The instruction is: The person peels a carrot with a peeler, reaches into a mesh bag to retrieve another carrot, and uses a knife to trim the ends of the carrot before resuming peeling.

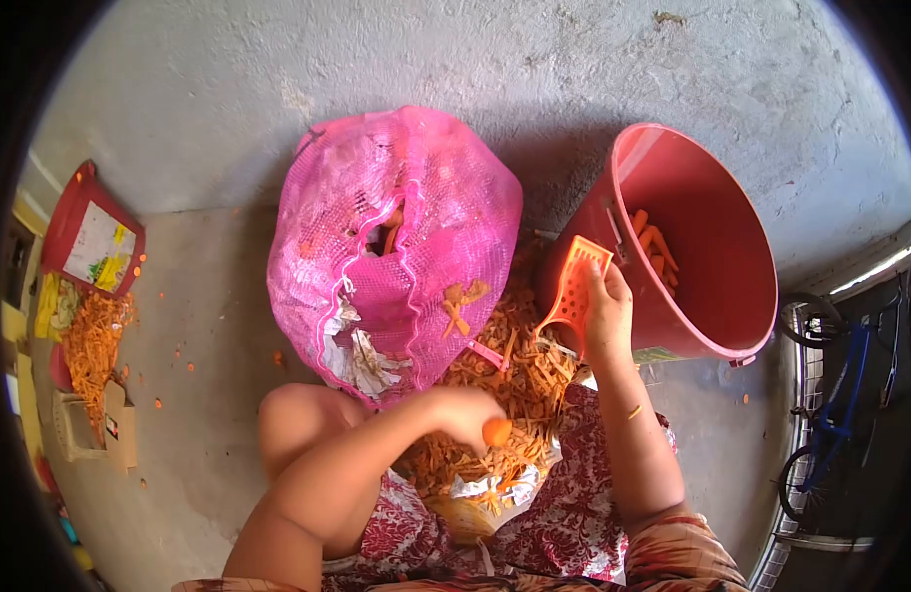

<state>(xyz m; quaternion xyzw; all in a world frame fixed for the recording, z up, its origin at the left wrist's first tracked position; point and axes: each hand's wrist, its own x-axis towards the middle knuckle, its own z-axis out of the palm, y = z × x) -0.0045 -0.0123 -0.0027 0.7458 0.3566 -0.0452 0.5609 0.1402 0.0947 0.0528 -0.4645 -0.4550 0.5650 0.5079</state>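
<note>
My left hand [465, 419] is closed around a carrot [496, 431], whose orange end shows above a heap of carrot peelings [534, 380] between my legs. The fingers of my right hand [608, 306] pinch an orange perforated plastic piece [577, 281] by its edge, beside the red bucket's outer wall. I cannot make out exactly what kind of utensil it is. Inside the red bucket [707, 335] lie several carrots [653, 247]. A pink-handled tool [488, 354] rests on the peelings, partly hidden.
A large pink mesh sack [465, 187] stands ahead of me, against the grey wall [554, 59]. On the left, another red bucket [95, 232] stands near more orange peelings [85, 340] and a cardboard box [119, 424]. A blue bicycle [845, 385] is at far right.
</note>
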